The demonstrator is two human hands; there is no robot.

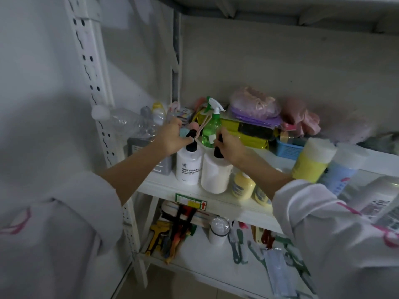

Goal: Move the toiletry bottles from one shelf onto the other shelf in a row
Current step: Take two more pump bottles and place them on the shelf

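Two white pump bottles with black tops stand side by side near the front of the middle shelf point(164, 186). My left hand point(172, 139) grips the black pump of the left one, a body lotion bottle point(188, 167). My right hand point(228, 147) grips the black pump of the plain white bottle point(216, 175). Two small yellow bottles point(243, 186) stand to their right under my right forearm. Further right lie a yellow bottle with a white cap point(311, 162), a pale blue bottle point(341, 169) and a white labelled bottle point(375, 199).
A green spray bottle point(212, 128) stands just behind my hands. A grey container point(149, 154) and a clear plastic bottle point(129, 121) sit at the left. Bags, a blue basket point(288, 149) and clutter fill the back. The lower shelf point(194, 253) holds tools, brushes and a white jar.
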